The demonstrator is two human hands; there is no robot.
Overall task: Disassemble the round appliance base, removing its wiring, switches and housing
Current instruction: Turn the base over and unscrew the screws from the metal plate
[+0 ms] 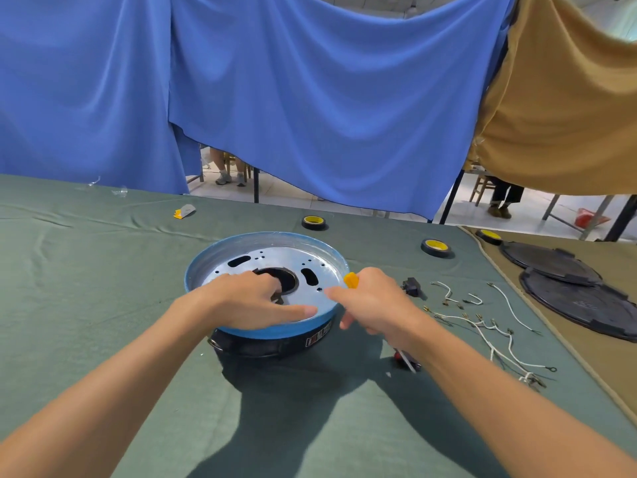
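Head view, the only feed I have.

Round appliance base point(272, 253) sits mid-table on the green cloth point(103, 305). It has a blue metal rim, a silver perforated plate inside and a black plastic housing below, with a label on the near side.

Left hand point(251, 298) lies on the plate. Its fingers bend down over the edge of the central round hole point(287, 279), and the thumb lies flat along the near rim.

Right hand point(374, 301) is just beside the base's right edge, clamped round an orange-handled tool point(351, 280). I see only the handle end above the fist. The index finger points out onto the plate. The hands are close but not touching.

Under the right wrist a red-and-black item with a metal shaft point(406, 360) lies on the cloth, partly hidden. I can't tell whether it belongs to the held tool.

Right of the base, apart from it:
- small black switch part point(412, 286)
- loose white wires with metal terminals point(482, 326), spread over the cloth

Behind the base are two black tape rolls with yellow cores point(313, 221) point(436, 247). A third roll point(489, 236) sits on the tan cloth point(586, 367), next to two overlapping black round plastic covers point(551, 262).

Far left are a small orange-and-grey item point(184, 211) and clear plastic scraps point(120, 191).

Blue drapes point(310, 98) hang behind the table and a tan drape point(568, 98) hangs to the right. Seated people's legs show underneath.
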